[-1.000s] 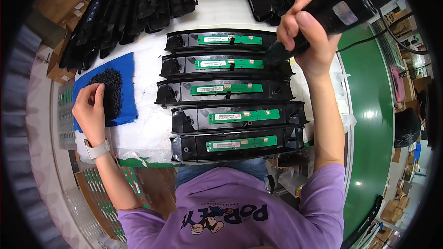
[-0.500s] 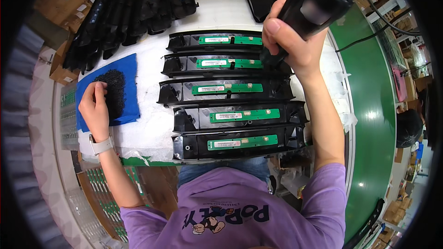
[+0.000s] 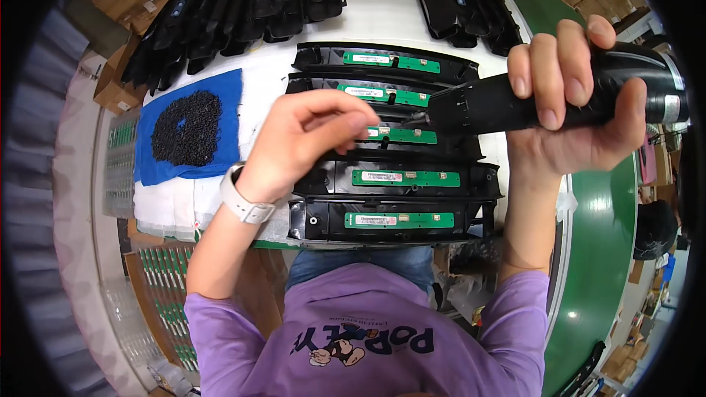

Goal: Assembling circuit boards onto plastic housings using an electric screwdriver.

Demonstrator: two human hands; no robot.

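My right hand (image 3: pixel 562 95) is wrapped round a black electric screwdriver (image 3: pixel 474 109), held sideways with its bit pointing left. Close to that bit is my left hand (image 3: pixel 298 136), thumb and fingertips pinched together; whatever they hold is too small to make out. Both are over a row of several long black plastic housings (image 3: pixel 331 180), lying one behind another. Each bears a narrow green circuit board (image 3: pixel 423 179) with a white label. My left hand partly covers the board on the middle housing.
On the left, a heap of tiny black screw-like pieces (image 3: pixel 198 121) lies on a blue cloth (image 3: pixel 231 95). More black housings (image 3: pixel 279 0) are stacked at the far left, others (image 3: pixel 456 0) at the far right. A box of green boards (image 3: pixel 165 268) stands below the white-covered table (image 3: pixel 375 0).
My left hand has moved right from the screw-like pieces to the middle housing. My right hand has swung the screwdriver from pointing down to lying sideways, its bit near my left fingers.
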